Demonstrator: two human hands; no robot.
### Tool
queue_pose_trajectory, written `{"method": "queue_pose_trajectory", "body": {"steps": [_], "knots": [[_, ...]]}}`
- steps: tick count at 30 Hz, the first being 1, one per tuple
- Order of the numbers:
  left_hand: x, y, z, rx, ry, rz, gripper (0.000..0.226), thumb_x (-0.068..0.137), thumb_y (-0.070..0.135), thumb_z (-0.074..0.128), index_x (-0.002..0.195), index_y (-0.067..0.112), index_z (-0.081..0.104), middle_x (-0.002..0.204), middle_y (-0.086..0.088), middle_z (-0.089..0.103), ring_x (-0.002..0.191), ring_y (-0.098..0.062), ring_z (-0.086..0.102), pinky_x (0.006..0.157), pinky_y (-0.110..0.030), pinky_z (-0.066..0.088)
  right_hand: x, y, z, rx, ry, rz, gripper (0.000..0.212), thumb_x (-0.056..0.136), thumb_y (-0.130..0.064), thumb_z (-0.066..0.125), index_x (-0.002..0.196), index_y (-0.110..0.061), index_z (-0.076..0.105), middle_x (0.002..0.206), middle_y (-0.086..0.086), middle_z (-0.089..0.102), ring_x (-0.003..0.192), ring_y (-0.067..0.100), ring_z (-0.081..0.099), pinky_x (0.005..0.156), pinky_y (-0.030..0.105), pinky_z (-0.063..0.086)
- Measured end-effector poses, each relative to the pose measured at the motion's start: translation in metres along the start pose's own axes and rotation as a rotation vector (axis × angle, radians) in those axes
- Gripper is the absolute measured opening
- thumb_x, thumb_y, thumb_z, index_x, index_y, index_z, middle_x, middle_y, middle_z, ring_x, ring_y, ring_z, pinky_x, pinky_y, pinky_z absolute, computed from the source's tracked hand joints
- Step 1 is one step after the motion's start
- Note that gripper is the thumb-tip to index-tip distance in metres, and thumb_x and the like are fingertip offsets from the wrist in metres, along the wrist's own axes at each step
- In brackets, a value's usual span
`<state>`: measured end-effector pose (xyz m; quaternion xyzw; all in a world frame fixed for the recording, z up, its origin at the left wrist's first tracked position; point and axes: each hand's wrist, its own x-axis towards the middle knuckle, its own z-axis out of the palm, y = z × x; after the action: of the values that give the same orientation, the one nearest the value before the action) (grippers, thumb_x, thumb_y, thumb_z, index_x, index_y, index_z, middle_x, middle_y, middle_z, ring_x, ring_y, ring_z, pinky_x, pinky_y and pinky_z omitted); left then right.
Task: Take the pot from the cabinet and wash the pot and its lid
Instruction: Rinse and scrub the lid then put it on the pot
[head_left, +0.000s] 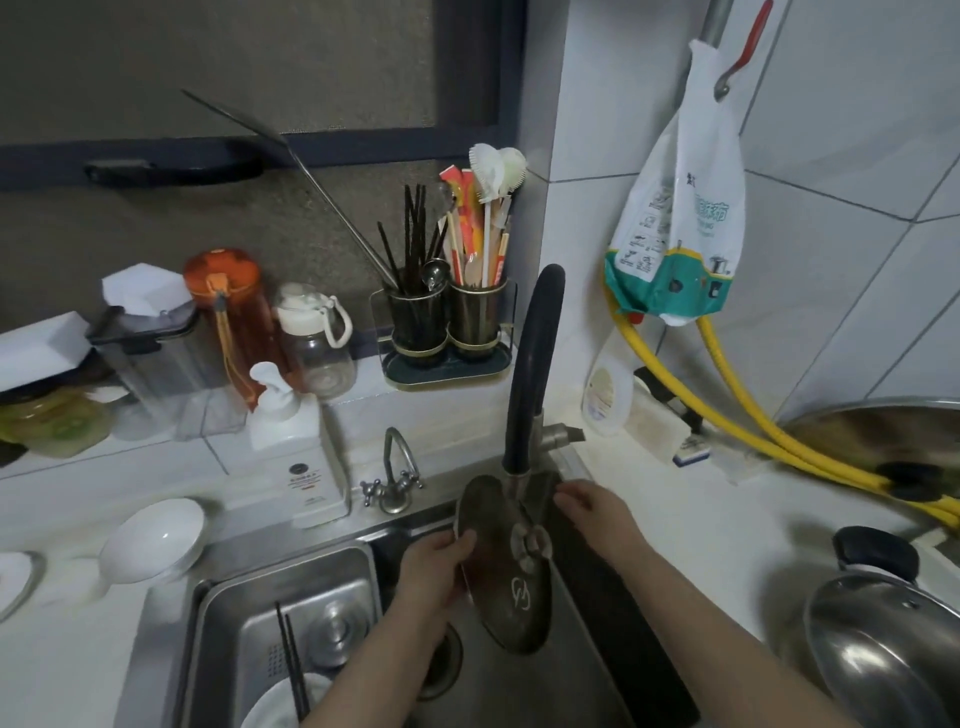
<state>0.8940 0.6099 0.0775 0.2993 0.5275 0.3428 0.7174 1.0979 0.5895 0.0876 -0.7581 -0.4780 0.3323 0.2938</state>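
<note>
Rinsing: lid (506, 566) held under black faucet (530, 374), over right basin of sink (208, 613); looks like the rinse/rub step.
L hand (434, 566): fingers curled round lid's left rim, thumb on the face, carrying its weight.
R hand (595, 512): fingers fairly straight, touching lid's upper right edge near spout; grip there unclear.
Lid: tilted on edge, centre knob fitting (530, 543) facing up toward cam.
Pot (893, 639): on counter at right, well apart from sink, w/ black handle.
Water: stream hard to see, can't tell if running.
Doing it well: keep lid tilted so runoff drops into basin; turn rim through L hand bit by bit; R hand rubs face + round knob where grime hides.
Watch: wet rim is prob slippery, keep it low in basin.
</note>
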Motion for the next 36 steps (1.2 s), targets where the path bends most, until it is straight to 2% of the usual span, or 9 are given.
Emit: {"method": "queue_pose_trajectory", "body": {"steps": [4, 7, 9, 11, 14, 17, 25, 33, 36], "knots": [[-0.008, 0.005, 0.009, 0.015, 0.044, 0.052, 0.011, 0.088, 0.002, 0.06, 0.081, 0.003, 0.07, 0.067, -0.009, 0.073, 0.054, -0.017, 0.067, 0.053, -0.024, 0.054, 0.041, 0.0, -0.006, 0.207, 0.062, 0.137, 0.014, 0.093, -0.019, 0.053, 0.095, -0.012, 0.065, 0.099, 0.009, 0.067, 0.095, 0.026, 0.063, 0.096, 0.045, 0.049], [-0.013, 0.01, 0.017, 0.012, 0.049, 0.087, 0.016, 0.088, 0.003, 0.061, 0.075, 0.005, 0.069, 0.063, -0.007, 0.072, 0.052, -0.015, 0.066, 0.05, -0.023, 0.053, 0.068, 0.004, -0.002, 0.412, 0.177, 0.216, 0.024, 0.091, -0.014, 0.055, 0.106, 0.003, 0.062, 0.091, 0.007, 0.064, 0.093, 0.028, 0.06, 0.097, 0.051, 0.048], [-0.016, 0.012, 0.022, -0.01, 0.045, 0.1, 0.02, 0.088, 0.0, 0.06, 0.071, 0.004, 0.07, 0.062, -0.009, 0.071, 0.051, -0.016, 0.066, 0.049, -0.023, 0.053, 0.079, 0.006, -0.003, 0.34, 0.261, 0.211, 0.025, 0.092, -0.013, 0.054, 0.109, 0.005, 0.059, 0.104, 0.014, 0.064, 0.102, 0.033, 0.058, 0.101, 0.046, 0.043], [-0.017, 0.013, 0.025, -0.005, 0.051, 0.107, 0.019, 0.087, 0.0, 0.06, 0.072, 0.002, 0.071, 0.064, -0.011, 0.07, 0.054, -0.018, 0.064, 0.054, -0.025, 0.053, 0.086, 0.006, -0.006, 0.224, 0.282, 0.196, 0.027, 0.093, -0.016, 0.052, 0.115, -0.002, 0.058, 0.113, 0.015, 0.063, 0.108, 0.033, 0.058, 0.096, 0.038, 0.044], [-0.017, 0.013, 0.03, 0.013, 0.057, 0.108, 0.018, 0.087, -0.001, 0.06, 0.072, 0.001, 0.07, 0.065, -0.013, 0.067, 0.05, -0.015, 0.062, 0.047, -0.02, 0.051, 0.099, 0.012, -0.004, 0.163, 0.293, 0.152, 0.023, 0.092, -0.016, 0.05, 0.106, -0.003, 0.064, 0.105, 0.016, 0.067, 0.1, 0.033, 0.061, 0.086, 0.035, 0.046], [-0.018, 0.014, 0.033, 0.025, 0.054, 0.098, 0.021, 0.088, 0.001, 0.06, 0.069, 0.003, 0.069, 0.058, -0.009, 0.067, 0.043, -0.011, 0.061, 0.038, -0.015, 0.044, 0.111, 0.021, -0.001, 0.156, 0.363, 0.133, 0.022, 0.093, -0.011, 0.051, 0.099, 0.002, 0.068, 0.101, 0.019, 0.068, 0.097, 0.035, 0.062, 0.091, 0.039, 0.045], [-0.01, 0.014, 0.037, 0.009, 0.098, 0.08, 0.014, 0.086, 0.002, 0.062, 0.075, -0.001, 0.07, 0.065, -0.013, 0.07, 0.05, -0.016, 0.064, 0.049, -0.021, 0.052, 0.129, 0.028, -0.007, 0.288, 0.349, 0.206, 0.025, 0.093, -0.013, 0.051, 0.099, 0.003, 0.069, 0.095, 0.021, 0.072, 0.092, 0.037, 0.066, 0.093, 0.047, 0.049], [-0.004, 0.012, 0.045, 0.048, 0.122, 0.057, 0.018, 0.086, 0.004, 0.063, 0.072, 0.004, 0.074, 0.07, -0.014, 0.072, 0.061, -0.022, 0.066, 0.056, -0.027, 0.05, 0.132, 0.029, -0.012, 0.314, 0.333, 0.239, 0.026, 0.093, -0.011, 0.049, 0.1, 0.005, 0.069, 0.094, 0.02, 0.072, 0.084, 0.032, 0.067, 0.075, 0.028, 0.045], [-0.006, 0.012, 0.047, 0.043, 0.115, 0.05, 0.014, 0.084, 0.005, 0.066, 0.072, 0.003, 0.073, 0.067, -0.013, 0.071, 0.057, -0.02, 0.064, 0.051, -0.023, 0.05, 0.13, 0.029, -0.013, 0.326, 0.306, 0.253, 0.025, 0.092, -0.012, 0.05, 0.099, 0.003, 0.069, 0.094, 0.018, 0.073, 0.086, 0.032, 0.068, 0.081, 0.033, 0.049]]}}
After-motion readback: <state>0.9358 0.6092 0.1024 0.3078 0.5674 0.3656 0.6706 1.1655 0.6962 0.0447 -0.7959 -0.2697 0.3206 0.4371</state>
